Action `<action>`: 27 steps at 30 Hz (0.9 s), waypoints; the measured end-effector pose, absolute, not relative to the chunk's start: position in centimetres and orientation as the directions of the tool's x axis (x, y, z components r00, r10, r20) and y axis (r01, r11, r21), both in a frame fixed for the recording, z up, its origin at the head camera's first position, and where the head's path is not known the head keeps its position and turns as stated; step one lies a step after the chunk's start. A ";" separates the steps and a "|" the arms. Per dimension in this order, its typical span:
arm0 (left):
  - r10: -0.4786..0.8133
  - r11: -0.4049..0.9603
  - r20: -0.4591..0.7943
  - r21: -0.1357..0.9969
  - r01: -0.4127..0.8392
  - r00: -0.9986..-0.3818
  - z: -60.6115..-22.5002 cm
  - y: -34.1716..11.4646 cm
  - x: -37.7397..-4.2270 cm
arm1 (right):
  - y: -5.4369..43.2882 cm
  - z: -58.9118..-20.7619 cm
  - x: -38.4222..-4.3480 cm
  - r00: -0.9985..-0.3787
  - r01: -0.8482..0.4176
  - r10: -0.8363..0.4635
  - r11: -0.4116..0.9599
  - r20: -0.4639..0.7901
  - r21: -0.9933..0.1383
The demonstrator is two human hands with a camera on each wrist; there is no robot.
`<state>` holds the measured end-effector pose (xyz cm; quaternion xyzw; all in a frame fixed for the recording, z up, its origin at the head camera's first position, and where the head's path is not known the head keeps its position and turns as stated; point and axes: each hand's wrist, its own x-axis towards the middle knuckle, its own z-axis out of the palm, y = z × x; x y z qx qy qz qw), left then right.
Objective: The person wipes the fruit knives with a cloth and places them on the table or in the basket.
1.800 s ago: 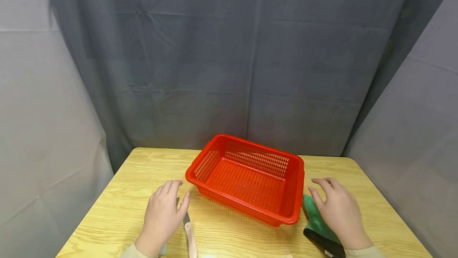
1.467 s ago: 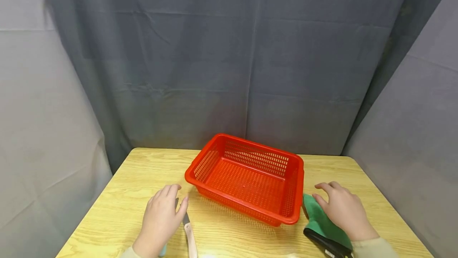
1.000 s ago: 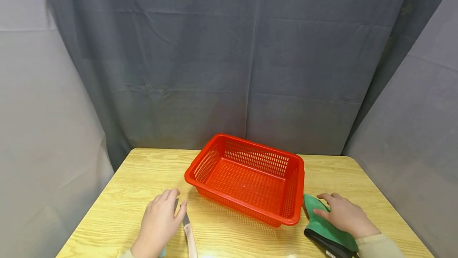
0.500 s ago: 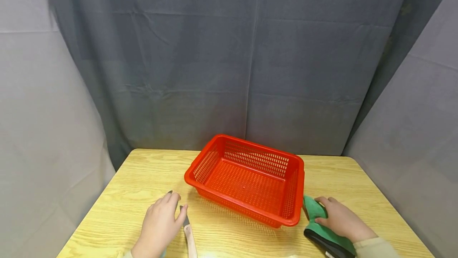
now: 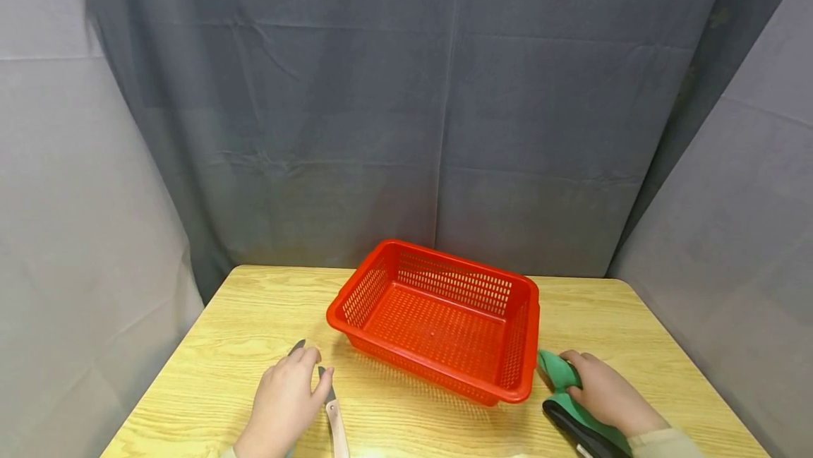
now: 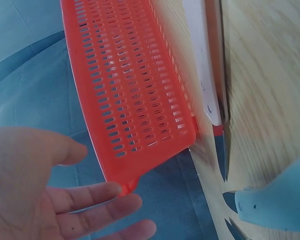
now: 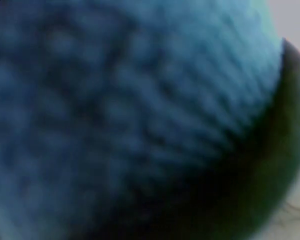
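My left hand (image 5: 282, 401), fingers relaxed and holding nothing, hovers low over the table's left side. Beside its thumb lies a knife with a beige handle (image 5: 339, 431). A dark blade tip (image 5: 297, 347) shows beyond its fingers. In the left wrist view, a light blue handle (image 6: 275, 202) with a dark blade lies near the beige-handled knife (image 6: 205, 70). At right, my right hand (image 5: 610, 396) grips a soft green fabric piece with a black edge (image 5: 559, 373), pinching it into a fold. That fabric fills the right wrist view, blurred; its kind is unclear.
A red perforated plastic basket (image 5: 438, 384) sits at the table's middle, between both hands, with nothing inside. The wood-grain table (image 5: 254, 310) has rounded back corners. A grey curtain (image 5: 349, 126) hangs behind it, with pale cloth on both sides.
My right hand has lowered onto the green fabric piece, and its fingers have closed on it, bunching it up. The left hand has sunk slightly toward the table. The basket stays put.
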<state>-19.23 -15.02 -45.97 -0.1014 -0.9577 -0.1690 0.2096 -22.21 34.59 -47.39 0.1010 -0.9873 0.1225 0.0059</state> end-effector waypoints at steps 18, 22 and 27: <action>0.128 0.923 0.413 0.283 0.260 -0.902 -46.2 -15.1 -19.4 | 35.3 -46.4 -21.5 -0.974 -0.128 -0.056 0.936 0.217 -0.329; 0.130 0.923 0.402 0.284 0.258 -0.906 -46.2 -15.2 -19.4 | 35.3 -46.3 -21.4 -0.968 -0.127 -0.037 0.925 0.247 -0.358; 0.127 0.924 0.385 0.290 0.251 -0.914 -46.3 -15.1 -19.5 | 35.1 -46.1 -21.2 -0.959 -0.129 -0.011 0.908 0.285 -0.399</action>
